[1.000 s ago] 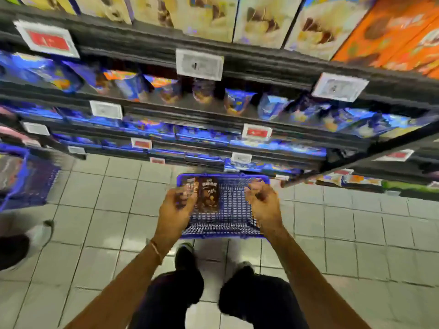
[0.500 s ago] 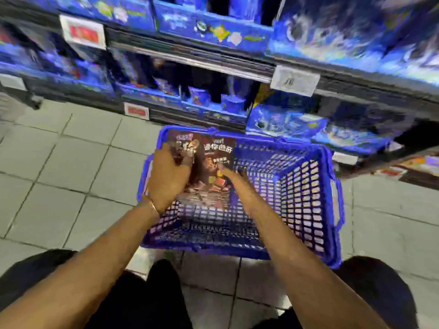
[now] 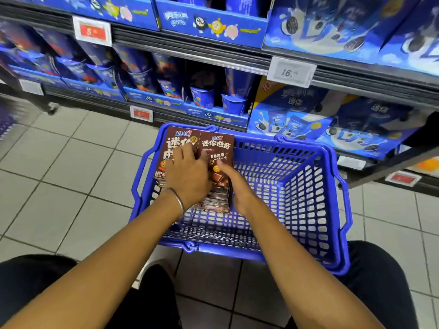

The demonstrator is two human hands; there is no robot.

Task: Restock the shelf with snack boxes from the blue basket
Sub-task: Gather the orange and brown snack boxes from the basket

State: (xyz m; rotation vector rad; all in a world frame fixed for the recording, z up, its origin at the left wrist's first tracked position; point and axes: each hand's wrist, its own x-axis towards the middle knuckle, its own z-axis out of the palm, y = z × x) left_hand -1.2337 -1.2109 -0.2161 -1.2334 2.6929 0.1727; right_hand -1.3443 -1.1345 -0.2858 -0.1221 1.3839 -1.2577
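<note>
A blue plastic basket [image 3: 308, 186] stands on the tiled floor in front of the shelf. In its left half lie stacked brown snack boxes [image 3: 217, 148], two side by side on top. My left hand [image 3: 187, 174] lies on the left top box, fingers curled around its edge. My right hand [image 3: 237, 186] presses the right side of the stack, thumb on the right top box. The right half of the basket holds nothing.
The shelf [image 3: 213, 55] carries blue cookie boxes, cups [image 3: 202, 96] and display trays on several levels, with price tags [image 3: 291, 71] along the edges. My knees in dark trousers [image 3: 380, 281] flank the basket. Grey floor tiles [image 3: 71, 174] spread to the left.
The view has dropped from standing height down close to the basket. Both hands have come down onto the brown boxes, and the right hand has slid to the stack's right side.
</note>
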